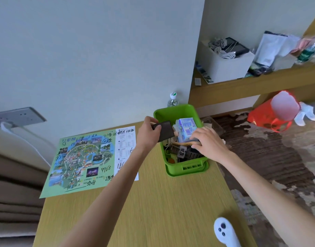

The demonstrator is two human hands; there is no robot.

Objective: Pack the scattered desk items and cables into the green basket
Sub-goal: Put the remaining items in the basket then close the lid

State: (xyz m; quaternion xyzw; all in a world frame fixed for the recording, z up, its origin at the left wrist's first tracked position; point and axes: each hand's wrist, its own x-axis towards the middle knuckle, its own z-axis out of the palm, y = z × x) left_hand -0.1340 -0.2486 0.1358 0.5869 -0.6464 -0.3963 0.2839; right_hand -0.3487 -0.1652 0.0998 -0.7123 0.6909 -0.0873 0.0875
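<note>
The green basket (187,169) stands near the desk's far right edge. Inside it lie dark cables and adapters (184,152), an orange cable (183,143) and a light blue box (187,130). My left hand (149,132) grips a dark brown wallet (164,131) over the basket's left rim. My right hand (209,141) reaches into the basket from the right, fingers curled on the items below the blue box; what it grips, if anything, is hidden.
A green printed map sheet (82,157) lies flat on the wooden desk (153,211), left of the basket. A white remote (224,230) rests at the desk's near right edge. A water bottle (173,99) stands behind the basket. A shelf with a white box (224,65) is at the upper right.
</note>
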